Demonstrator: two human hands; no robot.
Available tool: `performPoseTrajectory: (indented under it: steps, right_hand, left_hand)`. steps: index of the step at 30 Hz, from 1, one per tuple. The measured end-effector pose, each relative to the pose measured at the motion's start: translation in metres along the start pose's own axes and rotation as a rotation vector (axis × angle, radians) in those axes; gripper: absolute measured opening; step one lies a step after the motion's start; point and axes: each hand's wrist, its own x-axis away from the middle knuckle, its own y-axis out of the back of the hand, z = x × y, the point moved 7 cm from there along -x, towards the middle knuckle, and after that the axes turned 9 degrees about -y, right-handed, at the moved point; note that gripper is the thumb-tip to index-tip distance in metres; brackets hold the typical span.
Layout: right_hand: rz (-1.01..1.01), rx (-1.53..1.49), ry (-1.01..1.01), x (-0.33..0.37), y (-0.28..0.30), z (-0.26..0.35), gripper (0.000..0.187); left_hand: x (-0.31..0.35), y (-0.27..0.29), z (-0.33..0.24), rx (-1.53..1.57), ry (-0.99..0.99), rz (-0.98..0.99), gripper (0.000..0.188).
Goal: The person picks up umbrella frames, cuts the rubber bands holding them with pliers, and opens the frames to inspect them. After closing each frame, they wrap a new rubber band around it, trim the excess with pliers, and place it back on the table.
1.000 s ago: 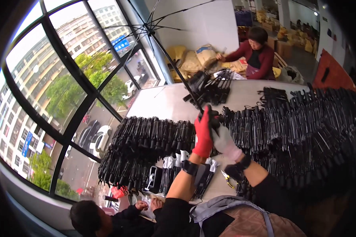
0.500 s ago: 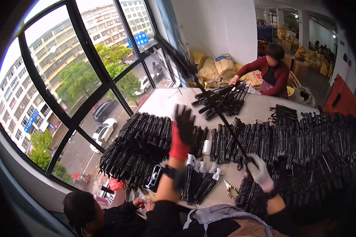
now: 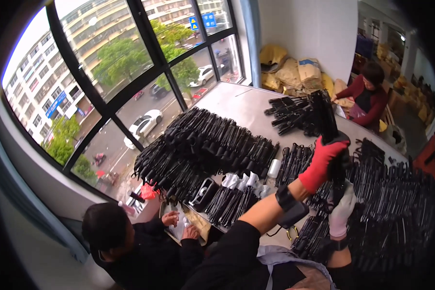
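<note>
A black folding umbrella (image 3: 325, 113) stands nearly upright in front of me, its folded frame pointing toward the far side of the table. My left hand (image 3: 324, 162), in a red glove with black palm and fingers, wraps around its middle. Lower down, my right hand (image 3: 342, 212), in a whitish glove, closes on the handle end. Some of the right fingers are hidden behind the umbrella. Rows of similar black folded umbrellas (image 3: 391, 193) lie to the right beneath my hands. Another large heap of umbrellas (image 3: 203, 140) covers the table's left side.
Yellow-handled pliers (image 3: 292, 233) lie partly hidden by my left arm. A white cylinder (image 3: 274, 168) stands mid-table, near umbrellas with white wrappings (image 3: 241, 181). One co-worker (image 3: 111, 237) sits at lower left, another (image 3: 369, 96) across the table. Sacks (image 3: 295, 72) are piled behind it.
My left hand was raised and open, away from the long extended shaft; now it grips the umbrella, which is much shorter and more upright. The view has swung left.
</note>
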Motion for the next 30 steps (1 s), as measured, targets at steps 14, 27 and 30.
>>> performPoseTrajectory:
  steps: [14,27,30]
  right_hand:
    - [0.187,0.407,0.569,-0.062,-0.041,0.012,0.036]
    - [0.241,0.771,0.847,-0.083,-0.018,-0.049,0.044]
    - [0.058,0.987,1.227,-0.059,-0.021,-0.050,0.042]
  left_hand:
    - [0.005,0.006,-0.034,-0.085,0.047,-0.233,0.037]
    - [0.042,0.024,-0.027,-0.791,-0.130,-0.395,0.039]
    - [0.053,0.022,-0.005,-0.709,-0.143,-0.324,0.037]
